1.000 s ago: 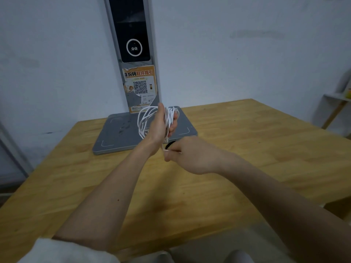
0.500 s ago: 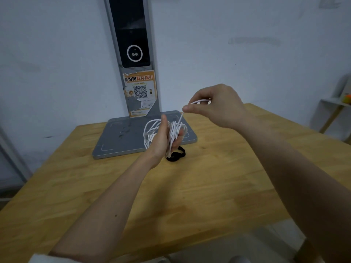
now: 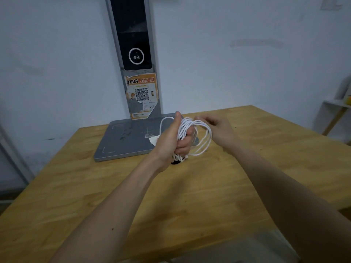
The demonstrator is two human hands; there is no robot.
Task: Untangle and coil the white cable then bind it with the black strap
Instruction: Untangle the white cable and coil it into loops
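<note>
My left hand point(image 3: 171, 138) is raised above the wooden table point(image 3: 209, 186) and grips a bundle of white cable point(image 3: 187, 130) wound in several loops around its fingers. A looser loop of the cable hangs out to the right. My right hand point(image 3: 218, 130) sits just right of the bundle, its fingertips pinching a strand near the top. The black strap point(image 3: 175, 162) lies on the table directly under my left hand, mostly hidden by it.
A grey flat base point(image 3: 129, 141) with a tall grey post point(image 3: 135, 59) bearing a QR-code sticker stands at the back of the table against the white wall. A white shelf point(image 3: 336, 114) is at the far right.
My right hand, which held the cable end high half a second ago, has come down beside the bundle, laying another loop onto it. The left hand stays closed on the coil.
</note>
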